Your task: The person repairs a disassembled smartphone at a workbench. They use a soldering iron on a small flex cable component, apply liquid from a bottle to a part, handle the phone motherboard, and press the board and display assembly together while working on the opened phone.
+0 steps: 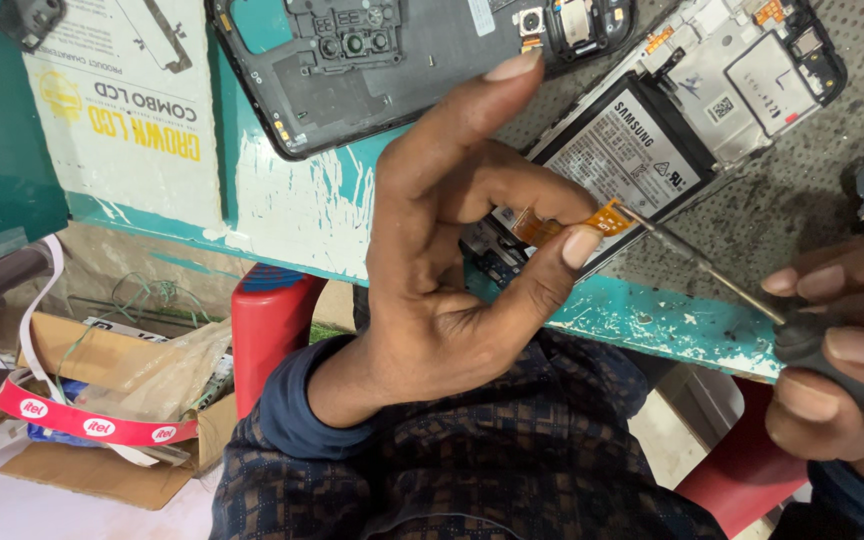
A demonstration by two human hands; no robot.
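— Teal bench [302,215], chipped paint; where was the ribbon cable [592,220]?

— At the open phone [652,140], by its lower edge, pinched in my left hand [452,270]. Thin, floppy, tearable, I judged; best held by its flat end.

— And your right hand [842,350]?

— Closed round a screwdriver [712,270], tip at the cable.

White box [122,110] top-left; cardboard box [102,420] btm-left

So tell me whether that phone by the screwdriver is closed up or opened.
Opened: the phone lies with its battery and boards exposed.

light even, bright | shadows soft — faint | focus sharp
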